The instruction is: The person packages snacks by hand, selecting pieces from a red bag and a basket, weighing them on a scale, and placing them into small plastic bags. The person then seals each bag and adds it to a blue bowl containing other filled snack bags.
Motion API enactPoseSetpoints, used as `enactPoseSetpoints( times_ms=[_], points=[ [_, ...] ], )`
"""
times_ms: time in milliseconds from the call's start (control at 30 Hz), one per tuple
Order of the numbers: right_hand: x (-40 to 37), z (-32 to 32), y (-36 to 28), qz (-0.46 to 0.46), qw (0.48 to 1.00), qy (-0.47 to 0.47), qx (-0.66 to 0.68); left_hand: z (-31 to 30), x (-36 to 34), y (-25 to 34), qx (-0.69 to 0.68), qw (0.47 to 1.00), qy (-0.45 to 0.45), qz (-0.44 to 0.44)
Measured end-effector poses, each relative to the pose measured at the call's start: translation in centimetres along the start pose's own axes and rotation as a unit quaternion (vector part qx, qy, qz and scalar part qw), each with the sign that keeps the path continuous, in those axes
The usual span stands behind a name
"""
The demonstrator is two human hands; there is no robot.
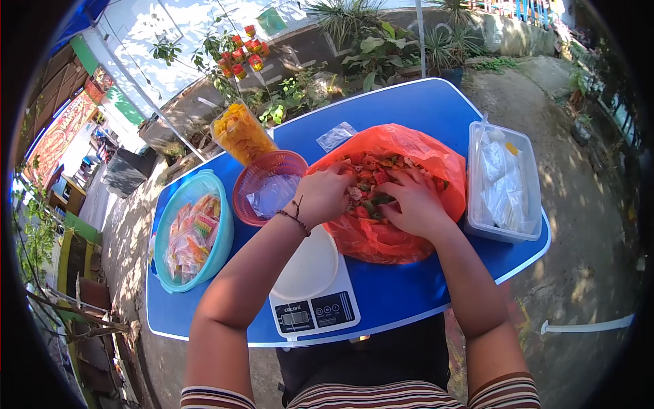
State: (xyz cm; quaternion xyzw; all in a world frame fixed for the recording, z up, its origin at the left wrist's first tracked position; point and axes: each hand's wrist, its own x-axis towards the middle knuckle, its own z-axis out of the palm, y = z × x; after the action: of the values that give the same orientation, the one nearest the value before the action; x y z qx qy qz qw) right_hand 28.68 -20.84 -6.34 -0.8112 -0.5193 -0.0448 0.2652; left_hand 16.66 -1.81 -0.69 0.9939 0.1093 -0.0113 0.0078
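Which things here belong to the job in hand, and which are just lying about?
Likely part of it:
red bag
coloured pieces, with left hand and right hand among them
scale
basin of packets
basket
box
perhaps yellow jar

Seemingly just about:
plants
white strip on the ground

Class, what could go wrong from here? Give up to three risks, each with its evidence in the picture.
Coloured pieces might spill from the wide-open red bag, since the left hand and right hand are both at its mouth.
The scale might get bumped: it sits by the near edge of the blue table, close to the left forearm.
The container of yellow snacks could topple off, standing near the far edge.
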Motion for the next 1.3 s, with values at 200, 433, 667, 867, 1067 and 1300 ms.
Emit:
enactPoseSetpoints(
  times_ms=[200, 433, 667, 867, 1067, 1300],
  points=[
    [0.8, -2.4, 0.7, 0.189, 0.980, -0.067, -0.008, 0.4, 0.4, -0.8, 0.022, 1.000, 0.018, -0.003],
    [0.8, -1.8, 1.2, 0.172, 0.984, -0.020, -0.040, 0.5, 0.0, 1.6, -0.117, 0.986, -0.012, 0.121],
    [1.2, -0.3, 3.1, 0.110, 0.984, 0.140, 0.013, 0.9, 0.3, 1.2, -0.010, 0.997, 0.008, 0.076],
    [1.2, -1.3, 1.9, 0.062, 0.961, 0.169, 0.211, 2.0, 1.6, 0.2, -0.218, 0.965, 0.089, 0.113],
    [0.9, -1.2, -0.4, -0.033, 0.939, 0.157, 0.304, -0.5, 0.7, 1.7, -0.550, 0.835, -0.020, -0.018],
    [0.0, -0.4, -3.3, -0.147, 0.934, 0.181, 0.272, -0.4, -4.0, 0.1, -0.637, 0.769, 0.042, 0.002]
  ],
)
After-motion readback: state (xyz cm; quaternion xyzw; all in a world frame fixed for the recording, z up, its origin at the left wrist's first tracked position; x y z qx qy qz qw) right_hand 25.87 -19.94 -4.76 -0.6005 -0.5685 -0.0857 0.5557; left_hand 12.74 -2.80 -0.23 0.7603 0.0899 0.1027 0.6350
